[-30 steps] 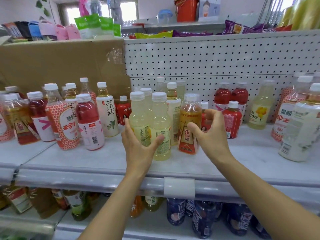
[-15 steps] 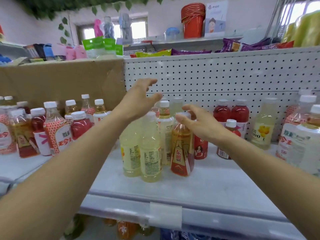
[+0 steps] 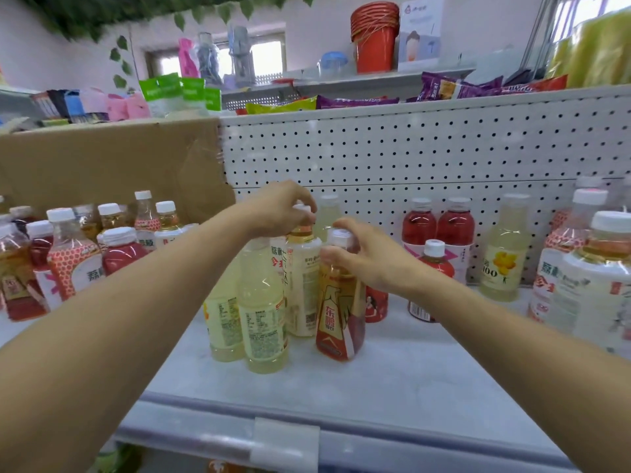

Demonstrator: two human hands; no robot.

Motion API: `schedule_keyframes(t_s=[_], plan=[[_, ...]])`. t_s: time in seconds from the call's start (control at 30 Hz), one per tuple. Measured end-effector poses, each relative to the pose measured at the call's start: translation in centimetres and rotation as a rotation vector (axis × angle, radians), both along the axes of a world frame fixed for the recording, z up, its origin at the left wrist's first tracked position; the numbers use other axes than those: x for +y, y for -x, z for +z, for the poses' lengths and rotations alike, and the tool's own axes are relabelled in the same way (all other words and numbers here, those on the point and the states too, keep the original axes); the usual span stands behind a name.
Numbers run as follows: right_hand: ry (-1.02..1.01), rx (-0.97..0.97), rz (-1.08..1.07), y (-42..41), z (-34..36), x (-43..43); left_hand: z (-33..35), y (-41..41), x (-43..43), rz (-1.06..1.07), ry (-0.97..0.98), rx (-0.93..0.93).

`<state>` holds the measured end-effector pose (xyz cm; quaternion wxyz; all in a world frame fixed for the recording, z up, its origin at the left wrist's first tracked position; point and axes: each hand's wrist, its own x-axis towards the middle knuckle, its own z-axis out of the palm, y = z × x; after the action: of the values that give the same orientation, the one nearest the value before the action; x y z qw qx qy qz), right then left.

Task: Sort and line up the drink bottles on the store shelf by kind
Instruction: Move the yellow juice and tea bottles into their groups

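Note:
Mixed drink bottles stand on the white shelf [image 3: 409, 377]. In the middle cluster are two pale yellow bottles [image 3: 263, 312], a white-label tea bottle [image 3: 302, 285] and an orange-red bottle [image 3: 336, 315]. My left hand [image 3: 280, 206] reaches over the yellow bottles, its fingers curled down on the tea bottle's cap. My right hand [image 3: 372, 257] wraps the top of the orange-red bottle, thumb in front of the neck and fingers over the cap. A small red bottle [image 3: 375, 302] is half hidden behind that hand.
Red and amber bottles [image 3: 68, 261] crowd the left in front of a cardboard box [image 3: 109, 165]. Two red bottles [image 3: 438, 223], a small red one [image 3: 432, 278] and a pale yellow one [image 3: 505, 254] stand by the pegboard [image 3: 409, 148]. Large bottles [image 3: 597, 285] fill the right edge.
My left hand has left the yellow bottles, risen and come down on the tea bottle's cap. My right hand has moved from the orange-red bottle's side up to its top.

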<state>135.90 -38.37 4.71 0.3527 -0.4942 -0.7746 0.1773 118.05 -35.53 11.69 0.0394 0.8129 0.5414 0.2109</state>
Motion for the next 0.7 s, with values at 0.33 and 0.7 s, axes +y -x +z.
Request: schedule_keyframes(t_s=[0.33,0.7], plan=[[0.001,-0.044,-0.112,-6.9,0.1,-4.7,-0.6,-2.7,-4.1,-0.180,-0.027,-0.022],[0.098,0.382,-0.138,-8.1,-5.4,-7.0,-9.8,-5.1,-7.4,-0.185,0.196,-0.803]])
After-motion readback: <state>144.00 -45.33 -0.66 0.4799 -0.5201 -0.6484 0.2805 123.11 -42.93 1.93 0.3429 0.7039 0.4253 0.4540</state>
